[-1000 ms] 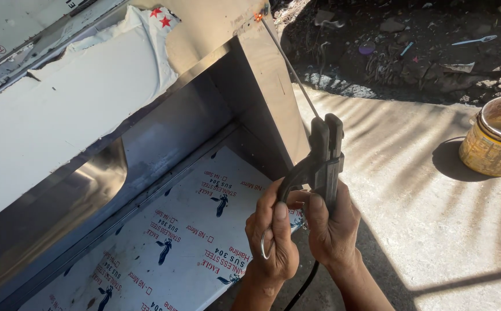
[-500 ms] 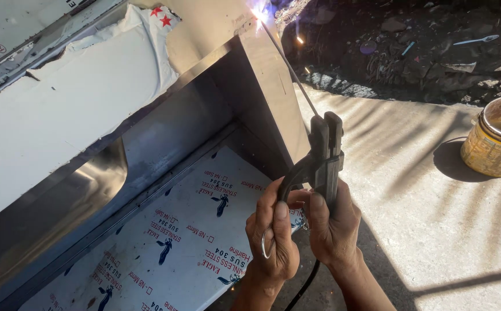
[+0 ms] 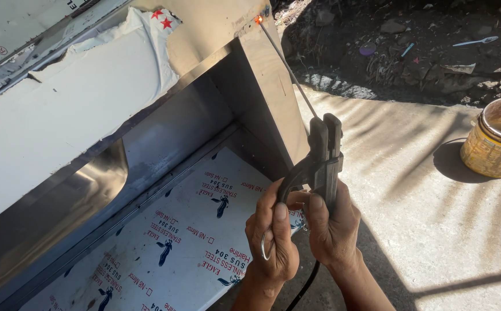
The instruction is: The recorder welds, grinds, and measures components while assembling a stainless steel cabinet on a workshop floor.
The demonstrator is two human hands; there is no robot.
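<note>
Dark electrode holder (image 3: pixel 324 155) sits clasped between both hands (image 3: pixel 302 230), seemingly.

Hard sunlight, striped shadows across concrete (image 3: pixel 411 190), sharp focus throughout.

Dark grey metal electrode holder clamp (image 3: pixel 322 158), upright, tilted slightly left, black cable hanging below. Thin straight welding rod (image 3: pixel 288 66) clamped in its top, slanting up-left (tip glowing orange) to the corner of the brushed stainless steel cabinet (image 3: pixel 265 86), protective film partly peeled.
</note>
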